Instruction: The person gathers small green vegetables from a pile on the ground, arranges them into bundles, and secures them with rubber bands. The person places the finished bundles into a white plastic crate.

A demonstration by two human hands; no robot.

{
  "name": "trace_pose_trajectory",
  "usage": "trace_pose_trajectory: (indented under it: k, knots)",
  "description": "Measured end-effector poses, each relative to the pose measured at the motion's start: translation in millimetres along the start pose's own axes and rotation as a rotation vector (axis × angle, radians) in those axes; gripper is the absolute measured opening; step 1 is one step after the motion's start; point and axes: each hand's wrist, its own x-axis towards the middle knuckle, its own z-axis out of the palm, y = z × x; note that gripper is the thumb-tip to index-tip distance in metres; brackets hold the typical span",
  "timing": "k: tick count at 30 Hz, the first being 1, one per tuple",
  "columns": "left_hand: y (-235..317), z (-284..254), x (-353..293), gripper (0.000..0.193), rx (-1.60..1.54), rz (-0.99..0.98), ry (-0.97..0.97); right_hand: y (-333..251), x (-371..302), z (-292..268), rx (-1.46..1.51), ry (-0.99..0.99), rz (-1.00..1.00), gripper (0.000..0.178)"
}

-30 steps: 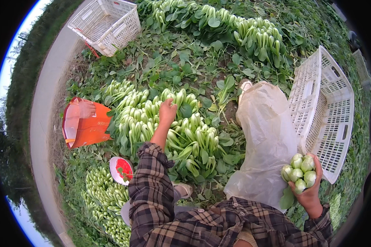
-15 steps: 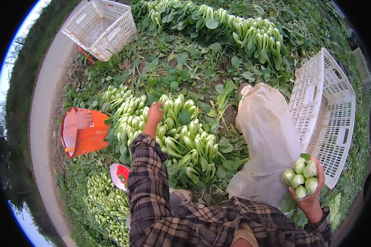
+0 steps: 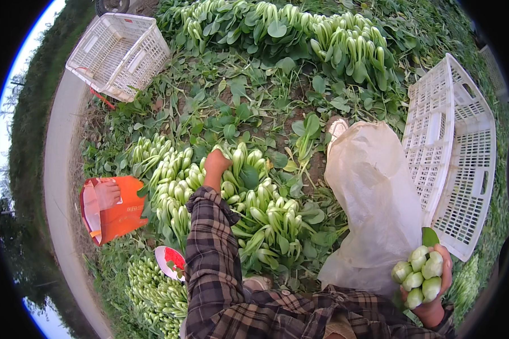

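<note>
My left hand is closed at the far side of a pile of bok choy on the ground, pinching a bok choy among the pale stems. Its fingertips are partly hidden. At the lower right, my right hand holds a bunch of several bok choy, their pale green bases facing up. A whitish plastic sheet covers my right leg beside that bunch.
A white crate stands at the far left, and white crates lie tilted at the right. An orange bag and a pink-rimmed dish lie left of the pile. More bok choy stand in a far row and a lower-left heap.
The view has shifted, so the pile, orange bag and dish appear lower. My left hand has turned slightly, staying at the pile. The right hand keeps its bunch, now slightly lower in view.
</note>
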Motion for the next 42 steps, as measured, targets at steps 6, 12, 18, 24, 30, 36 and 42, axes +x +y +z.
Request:
trace_pose_trajectory:
  k: [6, 12, 18, 24, 30, 36, 42]
  knots:
    - [-37, -59, -50, 0.052, -0.716, 0.178, 0.294, 14, 0, -2, 0.034, 0.020, -0.014, 0.098]
    - [10, -175, -178, 0.048, -1.433, 0.496, 0.098, 10, 8, -16, 0.158, -0.016, -0.003, 0.108]
    - [151, -130, -352, 0.064, -1.269, 0.700, -0.487, 13, 9, -35, 0.161, -0.133, -0.029, 0.108]
    - [233, -69, -446, 0.058, -1.321, 0.804, -0.650, 11, 10, -44, 0.207, -0.210, -0.045, 0.107]
    - [236, -56, -459, 0.067, -1.286, 0.691, -0.428, 7, 15, -52, 0.221, -0.298, -0.052, 0.105]
    - [238, -54, -455, 0.073, -1.554, 0.495, -0.858, -11, 34, -65, 0.195, -0.457, -0.066, 0.111]
    - [239, -38, -470, 0.068, -1.639, 0.648, -0.892, -6, 10, -39, -0.063, -0.135, -0.304, 0.103]
